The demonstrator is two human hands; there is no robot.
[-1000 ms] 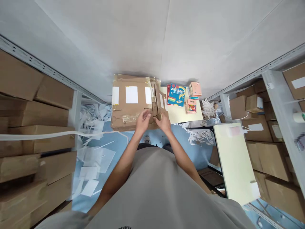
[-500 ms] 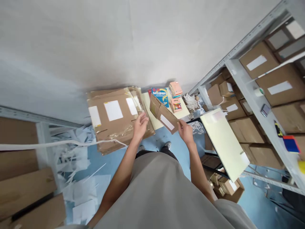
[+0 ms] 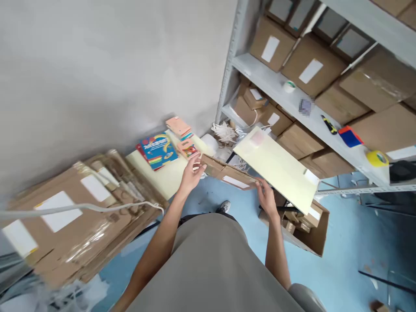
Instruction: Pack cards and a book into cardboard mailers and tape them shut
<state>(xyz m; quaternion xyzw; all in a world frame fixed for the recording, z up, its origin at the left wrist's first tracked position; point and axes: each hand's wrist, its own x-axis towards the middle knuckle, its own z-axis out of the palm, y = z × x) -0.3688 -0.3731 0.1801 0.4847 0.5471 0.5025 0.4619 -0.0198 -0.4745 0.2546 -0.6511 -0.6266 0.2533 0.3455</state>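
Observation:
A slim brown cardboard box (image 3: 224, 172) with a white label stretches between my hands, in front of my body. My right hand (image 3: 267, 198) grips its right end, thumb on the near side. At the opposite end, my left hand (image 3: 191, 174) has its fingers and thumb closed at the corner. Just beyond the left hand, a small pale table (image 3: 156, 182) carries a blue picture book (image 3: 158, 150) and small stacks of pink booklets (image 3: 179, 126). The box's underside is hidden.
Flattened cartons (image 3: 74, 225) are piled at the left, crossed by a white cable (image 3: 107, 209). A pale tabletop (image 3: 279, 169) stands on the right above an open carton (image 3: 316, 236) of small boxes. Grey shelving (image 3: 260, 80) holds cartons, yellow tape (image 3: 377, 158) and a cutter (image 3: 329, 125).
My view has swung to the right. My left hand has moved from beside the flattened cartons to the box's left end. The box has turned more level, still in my right hand.

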